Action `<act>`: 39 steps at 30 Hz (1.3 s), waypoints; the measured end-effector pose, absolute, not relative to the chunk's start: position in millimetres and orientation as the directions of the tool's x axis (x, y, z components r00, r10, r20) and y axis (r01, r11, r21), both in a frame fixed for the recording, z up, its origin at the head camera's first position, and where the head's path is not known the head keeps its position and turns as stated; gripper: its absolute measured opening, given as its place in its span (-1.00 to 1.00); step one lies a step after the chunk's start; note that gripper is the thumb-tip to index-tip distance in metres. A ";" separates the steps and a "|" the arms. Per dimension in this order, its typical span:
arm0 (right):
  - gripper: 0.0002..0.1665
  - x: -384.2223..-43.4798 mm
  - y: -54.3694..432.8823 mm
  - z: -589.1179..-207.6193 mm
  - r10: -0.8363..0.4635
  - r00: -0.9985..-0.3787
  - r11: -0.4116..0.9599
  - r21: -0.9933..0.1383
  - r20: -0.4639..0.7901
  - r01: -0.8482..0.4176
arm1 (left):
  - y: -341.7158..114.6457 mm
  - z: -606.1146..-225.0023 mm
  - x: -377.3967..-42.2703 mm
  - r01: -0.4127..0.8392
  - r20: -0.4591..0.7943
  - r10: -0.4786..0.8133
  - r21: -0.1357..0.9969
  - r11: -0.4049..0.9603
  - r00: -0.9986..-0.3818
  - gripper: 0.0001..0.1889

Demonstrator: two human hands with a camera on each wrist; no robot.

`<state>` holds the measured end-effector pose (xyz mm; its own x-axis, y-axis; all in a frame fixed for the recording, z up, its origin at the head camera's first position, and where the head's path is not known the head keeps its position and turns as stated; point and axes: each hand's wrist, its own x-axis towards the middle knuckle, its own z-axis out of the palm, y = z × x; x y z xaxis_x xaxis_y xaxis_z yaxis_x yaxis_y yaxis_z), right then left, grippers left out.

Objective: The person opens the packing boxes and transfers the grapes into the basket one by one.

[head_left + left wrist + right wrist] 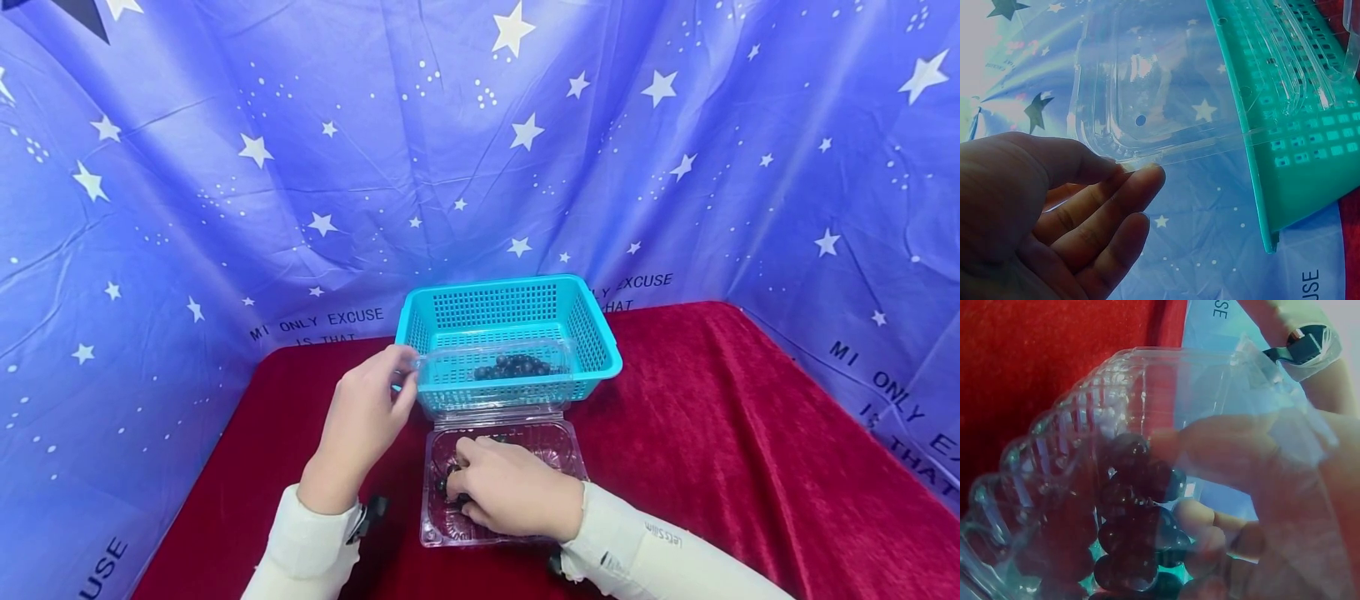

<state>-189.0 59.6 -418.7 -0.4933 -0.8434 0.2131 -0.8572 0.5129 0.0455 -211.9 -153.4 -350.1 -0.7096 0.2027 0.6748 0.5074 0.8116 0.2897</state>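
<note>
In the head view, a clear plastic clamshell box lies open on the table, its lid raised against the basket. My left hand pinches the lid's left corner between thumb and fingertips. Inside the base, my right hand has its fingers curled round a bunch of dark grapes, partly hidden by the hand in the head view. The right wrist view sees these grapes through the clear plastic. Behind the lid, more dark grapes lie in a turquoise basket.
A red velvet cloth covers the table. The basket stands just behind the box, near the table's back edge. A blue curtain with white stars hangs around the back and sides.
</note>
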 end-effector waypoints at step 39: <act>-0.82 -188.1 52.8 -424.3 -0.824 -0.442 0.527 0.192 0.354 -0.828 | -153.5 -351.2 -212.7 0.526 0.685 0.219 0.276 0.805 -0.695 -0.85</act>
<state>-188.1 52.8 -424.3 -0.4419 -0.8241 0.3544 -0.8279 0.5268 0.1925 -212.7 -153.5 -351.2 -0.6948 0.2193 0.6850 0.5257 0.8048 0.2756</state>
